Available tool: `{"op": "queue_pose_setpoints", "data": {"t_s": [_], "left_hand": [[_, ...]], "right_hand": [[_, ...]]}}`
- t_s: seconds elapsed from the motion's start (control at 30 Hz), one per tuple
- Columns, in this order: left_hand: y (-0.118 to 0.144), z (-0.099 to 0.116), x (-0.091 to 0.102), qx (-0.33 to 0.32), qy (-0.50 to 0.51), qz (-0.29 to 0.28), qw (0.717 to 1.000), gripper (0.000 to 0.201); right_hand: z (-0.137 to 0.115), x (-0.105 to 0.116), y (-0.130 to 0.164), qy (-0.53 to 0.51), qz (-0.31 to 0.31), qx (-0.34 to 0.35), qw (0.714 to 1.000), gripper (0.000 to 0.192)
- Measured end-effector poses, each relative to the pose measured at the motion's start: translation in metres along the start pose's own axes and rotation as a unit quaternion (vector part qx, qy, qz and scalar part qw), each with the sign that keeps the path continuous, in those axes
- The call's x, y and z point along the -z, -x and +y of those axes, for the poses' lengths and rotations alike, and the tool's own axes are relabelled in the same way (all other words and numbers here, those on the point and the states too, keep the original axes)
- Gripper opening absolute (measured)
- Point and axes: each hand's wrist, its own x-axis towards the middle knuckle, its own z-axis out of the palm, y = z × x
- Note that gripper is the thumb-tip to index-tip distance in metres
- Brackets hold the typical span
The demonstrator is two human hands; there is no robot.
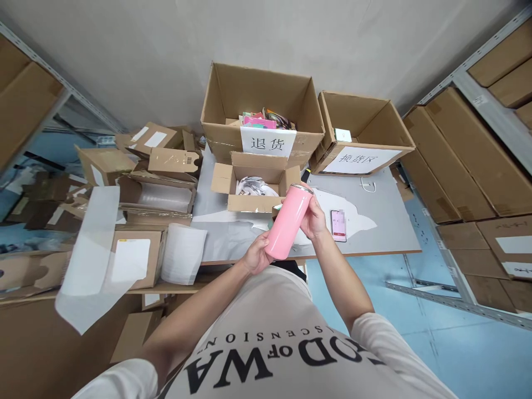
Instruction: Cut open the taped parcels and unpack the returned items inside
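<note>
A glossy pink tumbler with a silver rim is held tilted in front of me, above the table's near edge. My left hand grips it low down near its base. Around the upper part, close to the rim, my right hand is closed, its fingers partly hidden behind the tumbler. Just beyond stands an open small cardboard box with white printed wrapping inside. A green and brown item partly shows behind the tumbler; I cannot make out what it is.
Behind stand two larger cartons, a left one holding packages and a right one, both with Chinese labels. A phone lies on the grey table. Opened boxes pile up left, with foam sheets. Shelves flank both sides.
</note>
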Motion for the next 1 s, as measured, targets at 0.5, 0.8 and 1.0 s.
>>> {"op": "queue_pose_setpoints", "data": {"t_s": [0.5,0.8,1.0], "left_hand": [[-0.002,-0.012,0.008,-0.171,-0.254,0.102,0.947,0.072],[0.000,-0.008,0.003,-0.106,-0.045,0.073,0.991,0.058],[-0.001,-0.004,-0.001,-0.054,0.017,0.061,0.997,0.057]], "right_hand": [[-0.009,0.004,0.008,0.033,0.064,0.021,0.997,0.050],[-0.005,0.012,0.013,0.013,0.055,0.023,0.998,0.073],[-0.008,0.009,0.006,0.033,0.039,0.019,0.998,0.060]]}}
